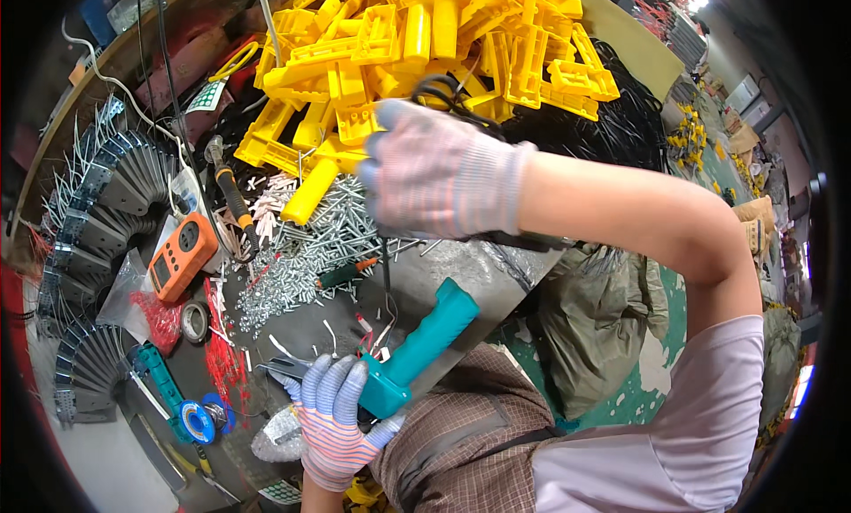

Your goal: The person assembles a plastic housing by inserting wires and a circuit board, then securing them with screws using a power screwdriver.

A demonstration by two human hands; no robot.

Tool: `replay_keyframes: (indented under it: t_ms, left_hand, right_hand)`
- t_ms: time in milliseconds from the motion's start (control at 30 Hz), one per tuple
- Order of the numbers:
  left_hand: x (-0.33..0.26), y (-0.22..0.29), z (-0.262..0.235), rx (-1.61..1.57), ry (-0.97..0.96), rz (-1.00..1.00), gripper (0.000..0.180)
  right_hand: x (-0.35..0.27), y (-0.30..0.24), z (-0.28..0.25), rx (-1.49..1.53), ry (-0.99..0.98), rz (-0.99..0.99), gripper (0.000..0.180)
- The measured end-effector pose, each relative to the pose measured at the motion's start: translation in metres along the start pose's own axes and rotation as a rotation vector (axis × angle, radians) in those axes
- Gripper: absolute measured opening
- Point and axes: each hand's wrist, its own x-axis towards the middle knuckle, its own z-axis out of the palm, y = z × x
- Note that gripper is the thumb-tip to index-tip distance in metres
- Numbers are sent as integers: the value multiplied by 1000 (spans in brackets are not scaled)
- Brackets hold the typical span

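My left hand (335,420), in a striped knit glove, grips a teal plastic handle casing (421,349) low in front of my lap. Short red and white wires (372,338) stick out at the casing's near end. A grey pointed tool tip (288,369) shows beside the left fingers; the rest is hidden. My right hand (443,172), gloved too, is raised above the metal screws (332,216) with its fingers curled. A black cable (386,269) runs from the casing up to these fingers, and black loops (443,92) show above the hand.
Yellow plastic casings (377,34) are heaped at the back. Along the left stand dark metal parts with wires (115,194). An orange meter (183,256), a soldering iron (232,194), a screwdriver (346,272), a tape roll (195,322) and a solder spool (197,422) lie on the bench.
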Motion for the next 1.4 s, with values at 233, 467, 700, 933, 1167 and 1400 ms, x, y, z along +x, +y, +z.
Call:
replay_keyframes:
  t_ms: [233,467,700,933,1167,1400]
  left_hand:
    - [-1,1,3,50,3,-31,85]
    - [-3,3,6,56,32,7,76]
    - [-3,6,5,128,25,-36,73]
    - [-38,16,5,236,210,-193,83]
    - [-30,6,-4,184,102,-191,77]
    - [-16,1,-14,108,39,-160,74]
  right_hand:
    - [-13,-18,35,396,677,385,27]
    - [-140,-115,55,758,378,771,21]
    - [-97,-128,45,956,436,484,44]
    - [-49,-156,52,830,409,252,45]
    - [-58,-150,45,753,361,136,42]
    - [-56,-143,40,789,331,78,45]
